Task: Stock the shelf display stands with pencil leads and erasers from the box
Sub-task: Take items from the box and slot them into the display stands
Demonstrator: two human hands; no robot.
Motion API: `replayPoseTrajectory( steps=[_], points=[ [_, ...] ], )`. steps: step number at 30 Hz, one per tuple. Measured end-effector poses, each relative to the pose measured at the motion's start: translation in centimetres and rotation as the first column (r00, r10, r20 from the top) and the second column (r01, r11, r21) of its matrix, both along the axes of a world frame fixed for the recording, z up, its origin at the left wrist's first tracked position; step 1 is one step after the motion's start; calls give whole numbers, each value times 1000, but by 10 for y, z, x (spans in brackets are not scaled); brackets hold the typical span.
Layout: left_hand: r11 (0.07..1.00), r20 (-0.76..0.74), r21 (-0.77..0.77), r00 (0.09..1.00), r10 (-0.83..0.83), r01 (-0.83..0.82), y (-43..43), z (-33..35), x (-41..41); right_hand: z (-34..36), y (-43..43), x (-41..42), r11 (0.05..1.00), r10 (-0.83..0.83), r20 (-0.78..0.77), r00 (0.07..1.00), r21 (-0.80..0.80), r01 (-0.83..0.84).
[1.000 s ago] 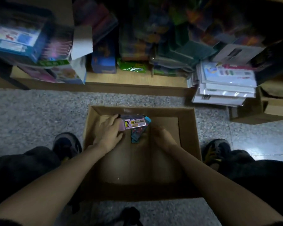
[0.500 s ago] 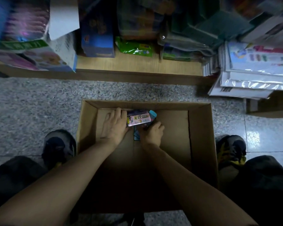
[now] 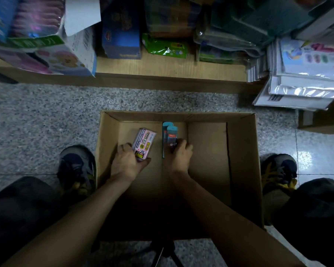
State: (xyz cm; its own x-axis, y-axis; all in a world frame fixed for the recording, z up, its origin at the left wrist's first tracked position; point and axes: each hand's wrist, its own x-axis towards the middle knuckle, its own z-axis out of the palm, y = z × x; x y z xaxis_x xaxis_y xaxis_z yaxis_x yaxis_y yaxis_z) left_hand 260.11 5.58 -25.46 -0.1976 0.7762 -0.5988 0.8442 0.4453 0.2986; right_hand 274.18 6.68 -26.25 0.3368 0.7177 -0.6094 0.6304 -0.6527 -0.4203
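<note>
An open cardboard box [image 3: 241,155] sits on the floor between my feet. Inside it, my left hand [image 3: 126,163] grips the near end of a pink pack of pencil leads [image 3: 144,142], which tilts up and to the right. My right hand [image 3: 176,157] grips the near end of a few teal blister packs [image 3: 169,136] that point toward the box's far wall. The two hands are side by side in the box's left half. The rest of the box floor is bare cardboard.
A low wooden shelf [image 3: 162,70] runs along the back with toy boxes [image 3: 46,51], a blue box [image 3: 121,43] and a green packet [image 3: 164,47]. Stacked plastic-wrapped pads [image 3: 305,78] lie at the right. My shoes [image 3: 75,168] flank the box on speckled floor.
The pink pack has turned from lying crosswise to pointing away, moved left in my left hand. My right hand has taken hold of the teal packs and separated them from the pink pack.
</note>
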Motion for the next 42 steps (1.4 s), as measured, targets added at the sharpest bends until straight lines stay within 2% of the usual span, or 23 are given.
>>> replayPoseTrajectory(
  steps=[3, 7, 11, 15, 17, 19, 22, 26, 29, 32, 34, 36, 39, 42],
  points=[
    [991, 6, 1, 991, 133, -133, -7, 1, 7, -1, 4, -2, 998, 64, 22, 998, -17, -63],
    [949, 133, 22, 942, 309, -314, -11, -2, 6, -1, 9, -11, 998, -41, 15, 999, -55, 42],
    [963, 233, 0, 936, 263, -270, -13, -6, 2, -3, 20, -15, 979, -176, -18, 984, -112, 173],
    [971, 239, 39, 946, 219, -234, -18, -5, 5, -4, 15, -13, 990, -134, -25, 991, -51, 133],
    [973, 225, 38, 950, 215, -229, -17, -6, 7, -4, 11, -6, 989, -146, -77, 986, -3, 146],
    [972, 295, -17, 927, 230, -236, -14, -6, 7, -3, 9, 6, 982, -183, -181, 966, 15, 188],
    [926, 497, -194, 781, 378, -325, -13, -5, 8, 4, 8, 24, 979, -201, -352, 914, -30, 204],
    [797, 632, -399, 494, 598, -453, -16, 12, 17, 20, 1, 42, 985, -171, -452, 875, -72, 155],
    [752, 665, -460, 379, 644, -471, -18, 30, 27, 38, -9, 50, 980, -193, -562, 804, -73, 184],
    [715, 721, -514, 214, 659, -473, -19, 53, 41, 62, -20, 54, 978, -192, -649, 736, -62, 200],
    [728, 763, -489, 169, 624, -481, -21, 69, 51, 79, -25, 54, 981, -149, -670, 727, -5, 196],
    [756, 815, -415, 162, 556, -506, -23, 83, 59, 97, -30, 54, 977, -121, -690, 713, 44, 209],
    [819, 859, -261, 265, 439, -511, -25, 104, 65, 125, -33, 58, 978, -90, -735, 672, 64, 201],
    [837, 880, -144, 318, 352, -527, -25, 128, 67, 157, -32, 64, 989, 26, -699, 715, 120, 81]
  ],
)
